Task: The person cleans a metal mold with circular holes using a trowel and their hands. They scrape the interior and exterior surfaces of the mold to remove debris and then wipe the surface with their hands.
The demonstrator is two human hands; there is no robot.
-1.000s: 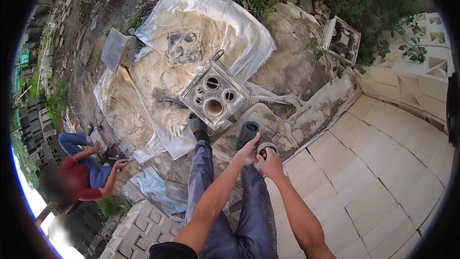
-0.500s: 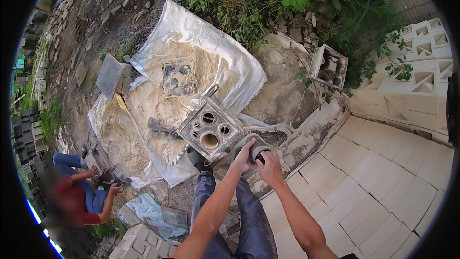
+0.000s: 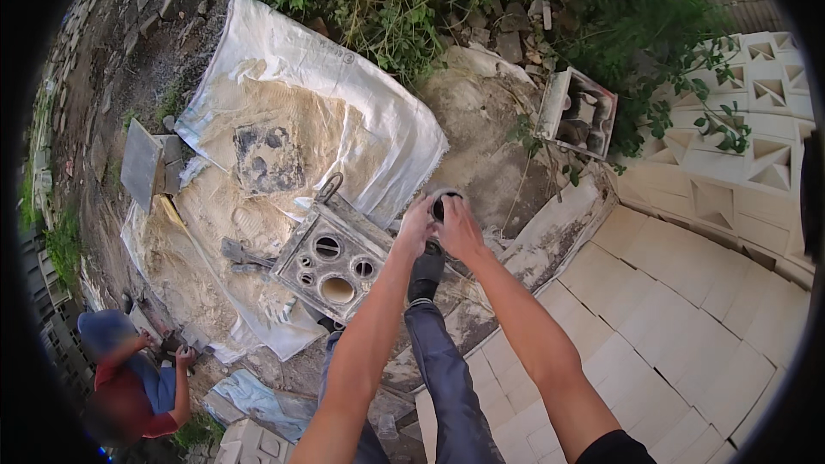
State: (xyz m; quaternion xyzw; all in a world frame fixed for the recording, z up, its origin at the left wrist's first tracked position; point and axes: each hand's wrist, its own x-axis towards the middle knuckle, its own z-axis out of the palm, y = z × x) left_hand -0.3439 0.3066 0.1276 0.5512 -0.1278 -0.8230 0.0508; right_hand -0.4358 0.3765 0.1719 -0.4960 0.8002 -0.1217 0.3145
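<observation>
Evidently, the left hand [image 3: 417, 222] and right hand [image 3: 460, 228] curl their fingers narrowly around a rounded, hollow dark-mouthed cup [image 3: 440, 199], held right of the boxy, powder-dusted mould [image 3: 346, 256] with its circular openings. Crinkled white woven sheeting [image 3: 397, 133] bears grainy beige sand [image 3: 302, 105].

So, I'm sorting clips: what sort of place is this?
Probably an outdoor block-casting yard: a square grey box with round holes, pale powder on white sheeting, and stacked cream blocks with triangular recesses.
</observation>
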